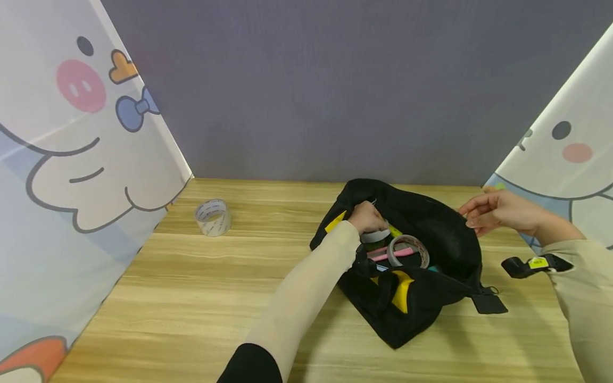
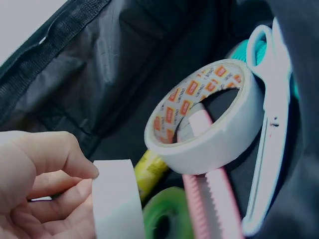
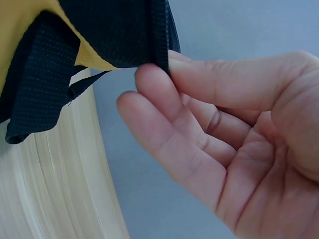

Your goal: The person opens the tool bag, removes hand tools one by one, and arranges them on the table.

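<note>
A black bag (image 1: pixel 445 234) with yellow patches lies unzipped on the table. Inside it, my left hand (image 1: pixel 367 217) pinches a roll of white tape (image 2: pixel 117 199) between thumb and fingers. At the bag's right side, my right hand (image 3: pixel 234 124) pinches the black edge with thumb and fingertip. Close to the left hand in the bag lie another tape roll (image 2: pixel 219 149) with a printed core, a green roll (image 2: pixel 182 214) and a yellow item (image 2: pixel 149 172). White scissors (image 2: pixel 271 114) lean there, beside a pink tool (image 2: pixel 227 204) with ridged edges and something teal (image 2: pixel 241 50).
A roll of clear tape (image 1: pixel 221 224) stands on the wooden table (image 1: pixel 191 298), left of the bag. Behind rises a grey panel (image 1: pixel 306 96). Cartoon-printed sheets (image 1: pixel 29 223) border the table on both sides. A black strap end (image 1: pixel 489 304) hangs off the bag's right corner.
</note>
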The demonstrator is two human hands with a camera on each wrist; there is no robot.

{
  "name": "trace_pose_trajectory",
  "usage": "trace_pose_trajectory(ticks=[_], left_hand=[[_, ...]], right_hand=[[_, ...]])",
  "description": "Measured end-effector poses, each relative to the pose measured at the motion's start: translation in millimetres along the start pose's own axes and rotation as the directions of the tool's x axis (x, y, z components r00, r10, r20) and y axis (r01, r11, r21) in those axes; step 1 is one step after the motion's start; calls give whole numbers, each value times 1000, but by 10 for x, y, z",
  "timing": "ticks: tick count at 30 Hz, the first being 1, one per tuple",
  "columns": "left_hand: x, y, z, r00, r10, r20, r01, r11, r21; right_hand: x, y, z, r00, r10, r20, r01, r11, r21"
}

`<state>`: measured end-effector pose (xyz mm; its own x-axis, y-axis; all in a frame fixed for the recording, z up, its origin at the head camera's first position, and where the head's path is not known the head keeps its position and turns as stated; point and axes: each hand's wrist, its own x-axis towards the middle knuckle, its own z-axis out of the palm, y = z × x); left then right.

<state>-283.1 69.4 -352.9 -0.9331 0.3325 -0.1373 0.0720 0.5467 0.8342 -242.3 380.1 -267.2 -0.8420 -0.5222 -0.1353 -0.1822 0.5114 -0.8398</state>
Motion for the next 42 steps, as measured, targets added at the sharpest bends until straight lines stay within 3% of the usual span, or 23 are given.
trace_pose_trajectory(ticks=[5,11,18,23,27,35,42], left_hand=[[-37,118,-145,998,60,-21,-59,996,60],[-144,241,-345,995,91,29,-87,988,-130],[-221,332,-588,983,141,115,-103,952,-288],[-315,394,-767,979,157,129,-97,918,-383],[-415,413,-933,978,179,103,-113,883,-456],[-651,314,-1332,967,256,-8,-218,803,-555],[-835,14,-1684,970,211,-117,-241,809,-536]], right_hand=[[10,-23,-2,1000,-2,0,2,1000,-7],[9,-30,15,1000,-2,7,2,1000,-18],[-6,-28,0,1000,-9,-4,9,999,-36],[8,-35,33,1000,-5,-17,4,999,-47],[12,-30,44,999,-12,-31,11,999,-52],[19,-19,28,1000,-18,4,19,1000,-16],[19,-24,11,999,-45,30,45,999,3]])
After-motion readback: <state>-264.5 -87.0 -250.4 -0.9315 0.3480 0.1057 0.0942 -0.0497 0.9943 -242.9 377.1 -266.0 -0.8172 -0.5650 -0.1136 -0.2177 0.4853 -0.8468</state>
